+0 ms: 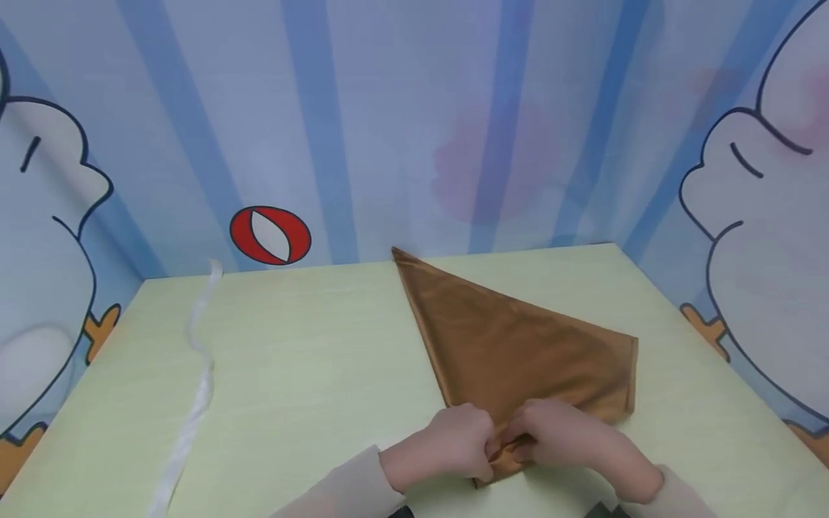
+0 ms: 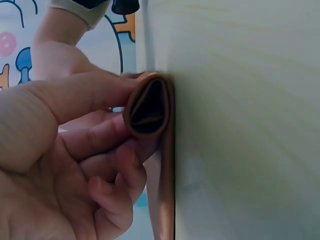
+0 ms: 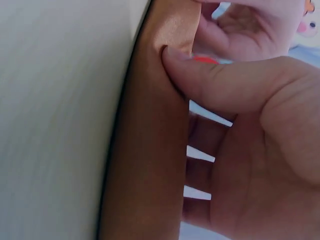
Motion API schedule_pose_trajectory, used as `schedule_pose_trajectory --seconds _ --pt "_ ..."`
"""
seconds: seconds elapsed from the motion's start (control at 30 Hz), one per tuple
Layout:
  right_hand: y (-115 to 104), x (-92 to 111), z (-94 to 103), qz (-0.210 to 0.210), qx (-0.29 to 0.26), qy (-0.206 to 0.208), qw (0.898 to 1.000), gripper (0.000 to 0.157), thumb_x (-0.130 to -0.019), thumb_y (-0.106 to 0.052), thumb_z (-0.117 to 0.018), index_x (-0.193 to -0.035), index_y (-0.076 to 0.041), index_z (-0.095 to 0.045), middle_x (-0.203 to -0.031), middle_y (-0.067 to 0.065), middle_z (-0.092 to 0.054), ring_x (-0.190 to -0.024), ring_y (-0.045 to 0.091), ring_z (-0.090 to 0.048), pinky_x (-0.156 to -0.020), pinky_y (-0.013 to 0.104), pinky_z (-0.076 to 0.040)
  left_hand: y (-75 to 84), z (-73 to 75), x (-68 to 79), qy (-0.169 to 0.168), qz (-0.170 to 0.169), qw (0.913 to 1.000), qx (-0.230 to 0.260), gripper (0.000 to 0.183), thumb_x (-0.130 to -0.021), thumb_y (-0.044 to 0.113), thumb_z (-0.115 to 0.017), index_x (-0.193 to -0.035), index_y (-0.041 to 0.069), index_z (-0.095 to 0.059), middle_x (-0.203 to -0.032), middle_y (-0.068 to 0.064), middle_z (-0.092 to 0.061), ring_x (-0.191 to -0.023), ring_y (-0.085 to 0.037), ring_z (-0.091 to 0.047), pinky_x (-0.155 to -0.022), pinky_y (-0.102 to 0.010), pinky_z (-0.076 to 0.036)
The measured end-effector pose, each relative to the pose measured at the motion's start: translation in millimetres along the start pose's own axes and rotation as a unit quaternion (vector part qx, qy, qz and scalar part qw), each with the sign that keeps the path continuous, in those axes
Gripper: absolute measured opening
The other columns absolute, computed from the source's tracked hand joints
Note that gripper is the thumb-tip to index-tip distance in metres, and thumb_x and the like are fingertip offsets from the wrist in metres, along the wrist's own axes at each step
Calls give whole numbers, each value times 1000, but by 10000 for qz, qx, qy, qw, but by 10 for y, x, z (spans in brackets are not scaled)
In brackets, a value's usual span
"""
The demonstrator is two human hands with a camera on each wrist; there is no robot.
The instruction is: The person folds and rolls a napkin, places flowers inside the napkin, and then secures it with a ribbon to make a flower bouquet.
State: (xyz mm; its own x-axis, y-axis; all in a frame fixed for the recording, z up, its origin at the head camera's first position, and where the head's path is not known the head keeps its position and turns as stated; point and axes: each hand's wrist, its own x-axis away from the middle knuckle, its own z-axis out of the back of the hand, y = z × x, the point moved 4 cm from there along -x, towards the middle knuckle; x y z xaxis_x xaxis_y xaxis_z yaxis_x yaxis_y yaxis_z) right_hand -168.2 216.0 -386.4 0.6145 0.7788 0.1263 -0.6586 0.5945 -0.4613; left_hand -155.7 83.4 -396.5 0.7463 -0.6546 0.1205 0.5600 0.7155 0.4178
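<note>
A brown satiny cloth [image 1: 512, 338] lies spread on the table, with a pointed corner at the back and its near edge turned over. At that near edge my left hand [image 1: 456, 440] pinches the cloth between thumb and fingers. The left wrist view looks into the open end of a flattened roll [image 2: 150, 107] in the cloth, held by the left hand [image 2: 75, 150]. Just to the right, my right hand [image 1: 560, 434] grips the same edge. In the right wrist view, its thumb [image 3: 215, 82] presses a dent into the fold [image 3: 150, 130], with fingers behind.
A white ribbon-like strip [image 1: 201, 388] runs front to back along the table's [image 1: 311, 360] left side. Blue striped panels [image 1: 401, 129] with cartoon figures stand at the back and both sides. A red and white oval [image 1: 270, 235] is printed on the back panel.
</note>
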Motion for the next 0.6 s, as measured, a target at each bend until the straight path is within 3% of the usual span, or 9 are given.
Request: schedule_pose_trajectory --seconds 0.1,0.2,0.3,0.43,0.6 --pt "-139 -106 -49 -52 -49 -80 9999 24 -81 -12 -73 -100 -27 -75 -89 -21 -65 -77 -4 -52 -70 21 -46 -93 44 147 -40 87 10000 0 45 -62 7 -71 -45 19 -32 -43 13 -19 -43 -1 -14 -40 -18 -12" --pt "-241 -195 -73 12 180 -140 9997 16 -79 -8 -72 -86 -23 -74 -77 -22 -57 -68 -4 -45 -64 20 -43 -177 67 223 -91 97 9999 109 42 -63 8 -74 -44 19 -38 -43 15 -23 -42 0 -18 -40 -17 -16" --pt "-322 -257 -89 150 531 -80 9984 18 -73 -2 -71 -74 -20 -69 -70 -18 -48 -64 -1 -39 -60 19 -39 -247 74 260 -157 -3 9993 326 34 -66 11 -78 -48 17 -50 -45 17 -33 -43 2 -27 -41 -15 -24" --pt "-380 -295 -97 187 772 -7 9968 22 -66 2 -70 -71 -19 -69 -70 -15 -45 -64 1 -38 -61 19 -39 -302 81 268 -197 -154 9982 538 22 -68 14 -82 -58 15 -62 -51 19 -44 -48 4 -36 -47 -11 -32" --pt "-366 -307 -85 59 512 -42 9987 27 -65 4 -72 -71 -20 -62 -67 -16 -46 -61 0 -39 -58 20 -39 -308 113 279 -129 -158 9974 689 20 -67 13 -84 -65 16 -64 -58 18 -50 -54 4 -44 -54 -11 -37"
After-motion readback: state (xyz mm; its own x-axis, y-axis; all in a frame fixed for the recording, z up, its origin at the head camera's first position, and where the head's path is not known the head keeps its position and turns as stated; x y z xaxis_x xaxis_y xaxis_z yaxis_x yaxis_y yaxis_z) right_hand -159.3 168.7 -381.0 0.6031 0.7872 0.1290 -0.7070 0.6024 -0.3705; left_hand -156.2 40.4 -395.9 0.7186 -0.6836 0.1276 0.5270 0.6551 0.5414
